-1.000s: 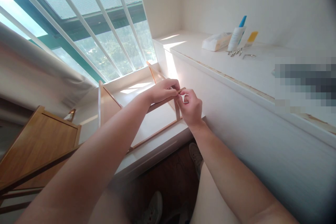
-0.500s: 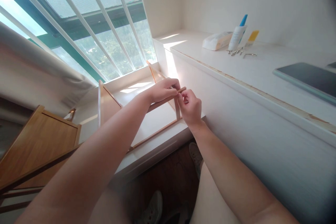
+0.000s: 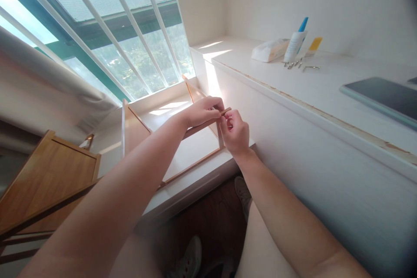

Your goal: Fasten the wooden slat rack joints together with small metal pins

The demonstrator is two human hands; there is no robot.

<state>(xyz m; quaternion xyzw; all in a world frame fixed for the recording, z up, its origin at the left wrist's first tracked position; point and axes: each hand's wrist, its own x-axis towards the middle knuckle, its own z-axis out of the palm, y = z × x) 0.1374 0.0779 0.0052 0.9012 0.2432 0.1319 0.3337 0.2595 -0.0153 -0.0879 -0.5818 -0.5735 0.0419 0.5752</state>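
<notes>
A light wooden frame with side panels stands on the white window ledge. My left hand is closed over its upper wooden rail, near the right end. Right beside it, my right hand has thumb and fingers pinched together at the corner where the rail meets an upright leg. Whatever sits in that pinch is too small and covered to make out.
On the white counter to the right are a soft white pack, a white bottle with a blue tip, several small screws, a hex key, a yellow-ended item and a phone. A wooden panelled piece stands left.
My right hand has shifted and turned very slightly at the corner. My left hand and the wooden frame stay where they were.
</notes>
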